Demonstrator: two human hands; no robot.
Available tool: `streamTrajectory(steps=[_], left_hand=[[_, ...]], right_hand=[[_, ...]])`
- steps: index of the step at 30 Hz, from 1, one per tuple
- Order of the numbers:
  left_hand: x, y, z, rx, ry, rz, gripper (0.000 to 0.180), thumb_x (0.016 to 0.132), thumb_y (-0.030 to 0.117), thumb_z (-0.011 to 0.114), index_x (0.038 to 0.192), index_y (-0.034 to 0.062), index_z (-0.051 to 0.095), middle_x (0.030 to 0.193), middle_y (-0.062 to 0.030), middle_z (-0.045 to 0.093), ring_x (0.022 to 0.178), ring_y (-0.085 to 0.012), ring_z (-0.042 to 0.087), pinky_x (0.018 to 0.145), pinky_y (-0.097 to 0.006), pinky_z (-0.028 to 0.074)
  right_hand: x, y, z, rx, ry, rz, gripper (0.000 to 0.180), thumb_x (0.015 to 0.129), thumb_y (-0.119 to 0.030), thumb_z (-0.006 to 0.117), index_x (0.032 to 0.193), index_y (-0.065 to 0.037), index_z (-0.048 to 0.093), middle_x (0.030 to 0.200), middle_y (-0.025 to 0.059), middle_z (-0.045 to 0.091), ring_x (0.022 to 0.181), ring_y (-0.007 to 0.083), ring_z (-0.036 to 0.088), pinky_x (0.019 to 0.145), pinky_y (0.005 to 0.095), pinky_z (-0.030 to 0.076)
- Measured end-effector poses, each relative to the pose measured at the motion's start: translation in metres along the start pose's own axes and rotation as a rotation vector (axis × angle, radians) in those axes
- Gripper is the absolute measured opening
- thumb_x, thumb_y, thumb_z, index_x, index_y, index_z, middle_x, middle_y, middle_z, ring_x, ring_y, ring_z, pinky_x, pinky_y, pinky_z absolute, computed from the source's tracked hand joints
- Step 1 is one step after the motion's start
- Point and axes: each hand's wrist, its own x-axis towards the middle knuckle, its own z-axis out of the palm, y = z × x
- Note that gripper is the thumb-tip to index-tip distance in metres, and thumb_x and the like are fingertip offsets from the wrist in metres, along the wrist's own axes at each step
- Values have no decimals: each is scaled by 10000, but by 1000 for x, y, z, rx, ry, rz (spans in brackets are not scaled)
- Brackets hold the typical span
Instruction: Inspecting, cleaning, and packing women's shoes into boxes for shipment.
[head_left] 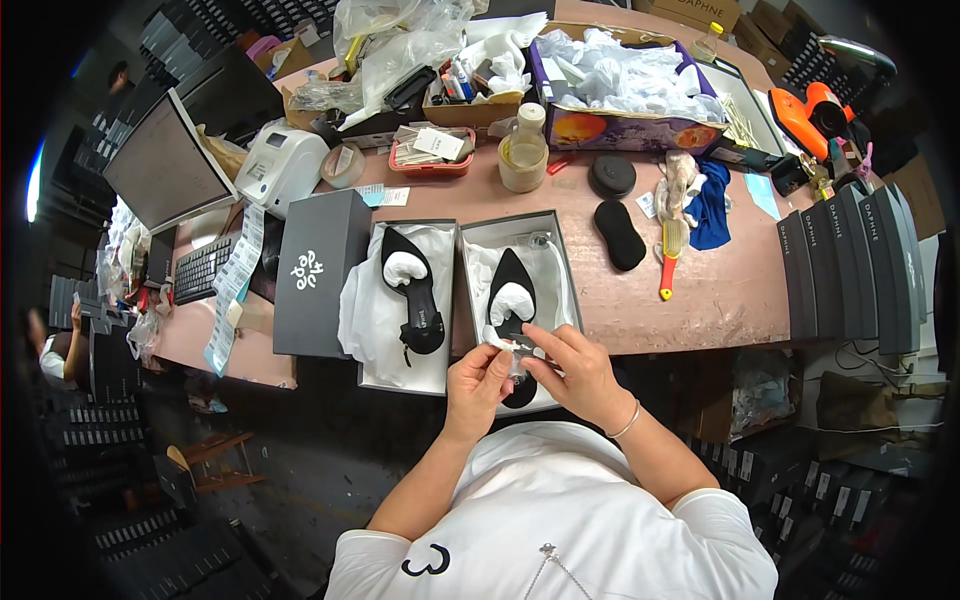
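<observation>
Two black pointed shoes lie in two open shoe boxes at the table's near edge. The left shoe [424, 305] rests on white tissue in the left box [453, 300], a white paper wad in its toe. My hands meet over the heel end of the right shoe [513, 268], which lies in the right box [571, 285] with another wad [513, 300] in its toe. My left hand [478, 388] is closed, pinching a strip of white wrapping [495, 338]. My right hand [582, 378] is closed too, fingertips at a small greyish piece I cannot make out. Fingers partly hide the shoe's strap.
A dark grey lid [312, 285] stands left of the boxes. Rightward lie a black sponge [620, 236], a round black tin [612, 177] and a red-handled brush [672, 255]. Behind stand a bottle in a cup [523, 165] and a carton of white paper wads [625, 128]. Grey boxes [850, 260] line the right edge.
</observation>
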Motion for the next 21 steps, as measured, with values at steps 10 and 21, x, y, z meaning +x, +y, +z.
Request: streamTrajectory(steps=[10,21], left_hand=[[0,6,-12,60,-51,-29,201,960,220,601,977,24,643,711,37,565,555,-5,468,482,-149,350],[13,3,-8,-101,-147,-4,336,1001,290,506,1151,0,589,861,-60,648,538,-47,482,425,-168,309]], right_hand=[[12,-4,3,-91,-71,-95,383,806,-158,723,1154,-46,610,741,62,523,590,200,577,489,311,462],[22,33,-3,784,-112,575,433,927,-269,641,1224,32,551,690,-67,437,576,54,433,520,206,380]])
